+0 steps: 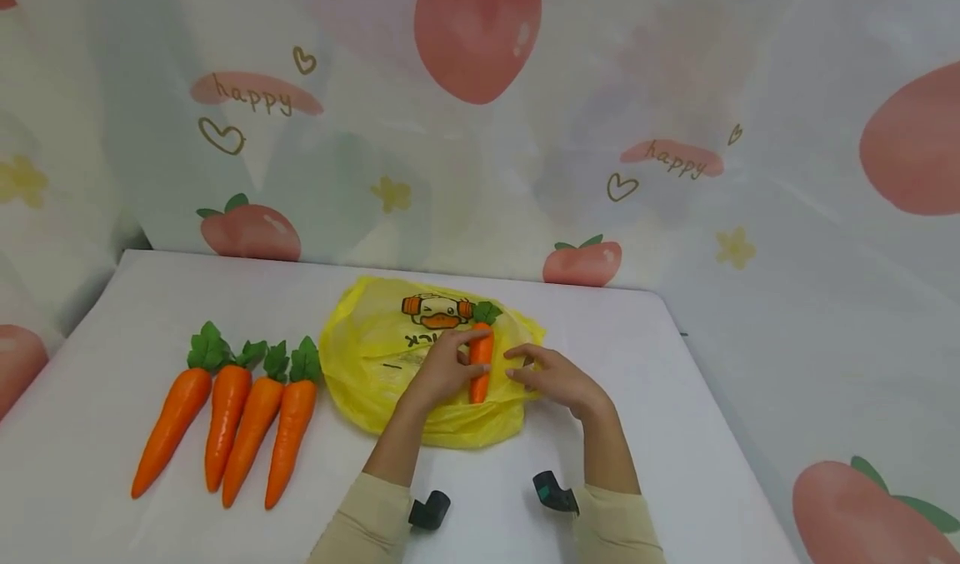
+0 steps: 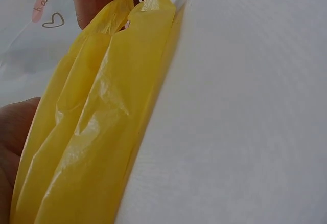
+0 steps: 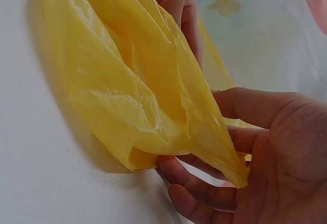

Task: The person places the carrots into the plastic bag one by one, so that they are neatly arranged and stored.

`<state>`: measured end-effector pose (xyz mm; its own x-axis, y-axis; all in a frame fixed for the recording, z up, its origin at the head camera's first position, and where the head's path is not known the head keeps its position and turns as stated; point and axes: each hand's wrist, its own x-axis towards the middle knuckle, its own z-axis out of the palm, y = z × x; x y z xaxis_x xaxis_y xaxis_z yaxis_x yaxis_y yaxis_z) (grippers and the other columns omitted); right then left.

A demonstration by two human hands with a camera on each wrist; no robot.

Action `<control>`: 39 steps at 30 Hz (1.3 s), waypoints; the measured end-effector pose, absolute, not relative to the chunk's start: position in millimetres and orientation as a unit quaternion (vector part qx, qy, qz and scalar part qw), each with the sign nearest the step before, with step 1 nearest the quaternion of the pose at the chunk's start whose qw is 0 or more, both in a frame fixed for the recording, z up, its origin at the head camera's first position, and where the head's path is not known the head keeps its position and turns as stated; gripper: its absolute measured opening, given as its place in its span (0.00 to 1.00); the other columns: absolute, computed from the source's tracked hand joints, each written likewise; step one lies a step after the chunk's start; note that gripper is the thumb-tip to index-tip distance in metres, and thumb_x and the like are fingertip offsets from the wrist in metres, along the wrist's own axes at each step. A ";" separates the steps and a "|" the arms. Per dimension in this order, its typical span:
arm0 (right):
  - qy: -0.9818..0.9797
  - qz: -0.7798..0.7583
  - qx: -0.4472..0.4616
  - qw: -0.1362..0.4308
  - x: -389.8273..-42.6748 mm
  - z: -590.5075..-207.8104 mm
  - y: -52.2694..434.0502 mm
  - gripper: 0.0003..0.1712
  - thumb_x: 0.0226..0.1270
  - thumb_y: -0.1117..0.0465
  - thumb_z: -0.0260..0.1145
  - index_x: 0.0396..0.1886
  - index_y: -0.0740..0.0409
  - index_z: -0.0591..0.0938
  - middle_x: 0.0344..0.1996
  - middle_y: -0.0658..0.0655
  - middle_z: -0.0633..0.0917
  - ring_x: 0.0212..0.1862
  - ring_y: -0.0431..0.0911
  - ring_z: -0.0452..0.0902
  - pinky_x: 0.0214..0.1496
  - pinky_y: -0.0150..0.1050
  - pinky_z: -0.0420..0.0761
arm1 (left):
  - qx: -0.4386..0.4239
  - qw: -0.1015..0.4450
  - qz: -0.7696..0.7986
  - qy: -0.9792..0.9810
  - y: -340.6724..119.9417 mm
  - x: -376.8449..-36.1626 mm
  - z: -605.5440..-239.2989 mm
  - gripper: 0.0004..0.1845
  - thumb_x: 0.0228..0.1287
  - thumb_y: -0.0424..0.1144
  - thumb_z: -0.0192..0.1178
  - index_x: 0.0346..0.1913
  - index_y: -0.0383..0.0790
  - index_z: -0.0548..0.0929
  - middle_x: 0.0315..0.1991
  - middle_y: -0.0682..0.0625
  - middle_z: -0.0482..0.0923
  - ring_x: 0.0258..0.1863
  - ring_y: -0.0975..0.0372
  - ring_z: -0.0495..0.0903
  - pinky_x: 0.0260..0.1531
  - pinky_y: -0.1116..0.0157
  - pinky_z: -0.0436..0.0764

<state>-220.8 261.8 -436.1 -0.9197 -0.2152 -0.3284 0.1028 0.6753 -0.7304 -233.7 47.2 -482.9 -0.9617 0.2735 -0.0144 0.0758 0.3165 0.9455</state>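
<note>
A yellow plastic bag (image 1: 360,372) with a duck print lies on the white table. One carrot (image 1: 482,349) with green leaves is at the bag's mouth, its tip ending at the front fold. My left hand (image 1: 442,371) holds this carrot from the left, thumb and fingertips along its side. On the other side my right hand (image 1: 561,378) grips the bag's right edge, and the right wrist view shows yellow plastic (image 3: 204,132) running between the fingers. In the left wrist view the bag (image 2: 102,111) hides most of the left hand (image 2: 18,142).
Several carrots (image 1: 253,435) lie side by side left of the bag, leaves pointing away from me. White table (image 1: 660,464) extends to the right, and a fruit-printed curtain (image 1: 480,189) stands behind its far edge.
</note>
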 end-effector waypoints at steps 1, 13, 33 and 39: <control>0.893 -0.403 -0.032 0.198 -220.3 -436.9 262.2 0.21 0.74 0.51 0.67 0.62 0.51 0.83 0.54 0.57 0.79 0.54 0.54 0.72 0.56 0.54 0.76 | 0.107 0.086 0.573 0.808 47.5 -233.1 -482.5 0.28 0.67 0.34 0.72 0.69 0.46 0.80 0.63 0.38 0.70 0.38 0.55 0.74 0.31 0.63 0.78; 0.894 -0.400 -0.033 0.197 -219.6 -439.3 261.2 0.20 0.75 0.50 0.67 0.62 0.49 0.83 0.52 0.56 0.79 0.53 0.53 0.72 0.56 0.54 0.76 | 0.105 0.073 0.561 0.818 46.5 -229.7 -482.2 0.28 0.65 0.33 0.73 0.68 0.47 0.81 0.63 0.39 0.70 0.37 0.56 0.74 0.31 0.63 0.78; 0.889 -0.408 -0.042 0.204 -216.9 -437.9 258.6 0.19 0.74 0.52 0.67 0.61 0.50 0.84 0.46 0.55 0.80 0.47 0.51 0.73 0.49 0.47 0.77 | 0.098 0.106 0.545 0.826 31.2 -222.9 -473.1 0.30 0.66 0.37 0.73 0.70 0.50 0.80 0.61 0.39 0.69 0.39 0.54 0.74 0.32 0.61 0.77; 0.893 -0.399 -0.039 0.202 -217.7 -435.7 262.8 0.20 0.75 0.51 0.66 0.63 0.50 0.83 0.47 0.55 0.80 0.48 0.51 0.73 0.50 0.48 0.77 | 0.107 0.090 0.551 0.823 27.0 -225.9 -470.0 0.31 0.65 0.36 0.74 0.70 0.49 0.79 0.64 0.39 0.70 0.36 0.56 0.74 0.30 0.63 0.76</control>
<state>-217.7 262.8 -435.7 -0.9154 -0.2315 -0.3293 0.0911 0.6777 -0.7296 -225.9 27.0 -470.0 -0.9607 0.2758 -0.0308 0.0766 0.3702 0.9258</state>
